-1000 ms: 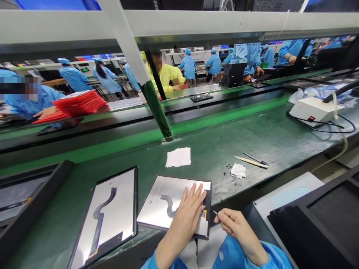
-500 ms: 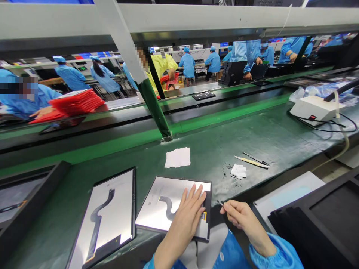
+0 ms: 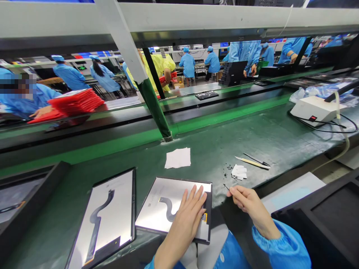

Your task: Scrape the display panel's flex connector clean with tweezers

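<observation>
My left hand point(image 3: 186, 220) lies flat with fingers stretched out on a tablet screen panel point(image 3: 157, 186), silver-backed with a dark ribbon cable point(image 3: 168, 209). The panel's near right corner juts past the bench edge. To the right of it, my right hand point(image 3: 246, 201) pinches a thin dark-tipped tool point(image 3: 226, 187), whose other end is hidden in the fingers. Its tip points toward a small pile of white paper slips point(image 3: 239, 172) with black scraps around it. A second screen panel point(image 3: 112, 205) with its own ribbon cable rests to the left.
Behind the slips lie a yellow-handled craft knife point(image 3: 252, 162) and a thin black tool point(image 3: 256, 160). White paper point(image 3: 177, 157) sits farther back. A slanted green post point(image 3: 155, 108) rises from the bench. Black trays flank me; a white device point(image 3: 314, 108) stands right. Co-workers sit beyond the line.
My right hand has moved up and slightly right, away from the panel's edge, still pinching the thin tool. My left hand stays on the panel. Across the line, co-workers' arms have shifted.
</observation>
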The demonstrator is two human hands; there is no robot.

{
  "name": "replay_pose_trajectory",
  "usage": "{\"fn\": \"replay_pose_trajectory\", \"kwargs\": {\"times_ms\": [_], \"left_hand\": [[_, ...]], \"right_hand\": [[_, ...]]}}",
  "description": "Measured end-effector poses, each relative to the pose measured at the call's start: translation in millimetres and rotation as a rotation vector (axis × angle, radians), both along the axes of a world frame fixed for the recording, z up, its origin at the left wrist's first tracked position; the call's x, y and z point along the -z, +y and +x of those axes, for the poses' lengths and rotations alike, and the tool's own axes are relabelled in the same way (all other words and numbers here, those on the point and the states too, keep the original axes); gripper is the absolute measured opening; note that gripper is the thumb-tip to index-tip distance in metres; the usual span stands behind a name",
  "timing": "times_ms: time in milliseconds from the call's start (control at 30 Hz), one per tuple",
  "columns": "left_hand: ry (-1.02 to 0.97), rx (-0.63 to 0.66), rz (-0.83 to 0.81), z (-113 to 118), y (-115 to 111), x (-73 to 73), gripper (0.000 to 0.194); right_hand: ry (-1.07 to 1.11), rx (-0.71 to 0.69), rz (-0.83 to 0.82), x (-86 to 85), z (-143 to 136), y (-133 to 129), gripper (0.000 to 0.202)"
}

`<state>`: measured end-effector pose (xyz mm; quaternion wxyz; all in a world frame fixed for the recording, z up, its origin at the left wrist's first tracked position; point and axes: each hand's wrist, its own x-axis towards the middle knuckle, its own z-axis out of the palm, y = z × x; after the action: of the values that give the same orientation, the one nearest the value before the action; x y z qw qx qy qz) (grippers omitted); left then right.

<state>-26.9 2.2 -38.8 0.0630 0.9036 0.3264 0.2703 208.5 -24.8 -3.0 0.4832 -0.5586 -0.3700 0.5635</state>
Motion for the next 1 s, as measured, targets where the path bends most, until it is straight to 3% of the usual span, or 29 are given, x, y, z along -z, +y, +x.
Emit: {"fn": "replay_pose_trajectory", "kwargs": {"times_ms": [1000], "left_hand": [[0.025, 0.006, -0.002, -2.2, 0.4, -0.6, 0.046]], "right_hand": [[-0.035, 0.147, 0.127, -23.6, 32.2, 53.1, 0.061]]}}
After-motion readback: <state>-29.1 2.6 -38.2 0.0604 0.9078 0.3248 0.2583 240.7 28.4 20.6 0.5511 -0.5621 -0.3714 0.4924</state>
